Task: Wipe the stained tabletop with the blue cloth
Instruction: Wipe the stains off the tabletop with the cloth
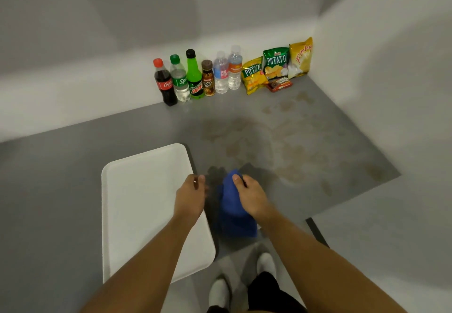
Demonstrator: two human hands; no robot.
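The right hand (252, 196) grips the blue cloth (234, 212) near its upper edge, thumb on top and fingers curled into the fabric, so the cloth hangs down from the grip over the near edge of the grey surface (146, 129). The left hand (192, 194) hovers just beside it over the right edge of a white tray (137, 202), fingers loosely curled with thumb and fingertips close together; whether it pinches anything cannot be told, and it is not touching the cloth. The tray lies flat on the surface to the left of the cloth. Brownish stains (264, 141) spread across the surface beyond and to the right of the cloth, reaching toward the far corner. Against the back wall stands a row of bottles: a cola bottle (165, 84), a clear soda bottle (179, 80), a green soda bottle (195, 78), a small brown bottle (208, 79) and two water bottles (227, 73). To their right, in the corner, lean three snack bags (276, 64) with a small dark packet (278, 85) lying in front of them. Below the surface edge, the person's feet in white socks (265, 263) stand on the floor
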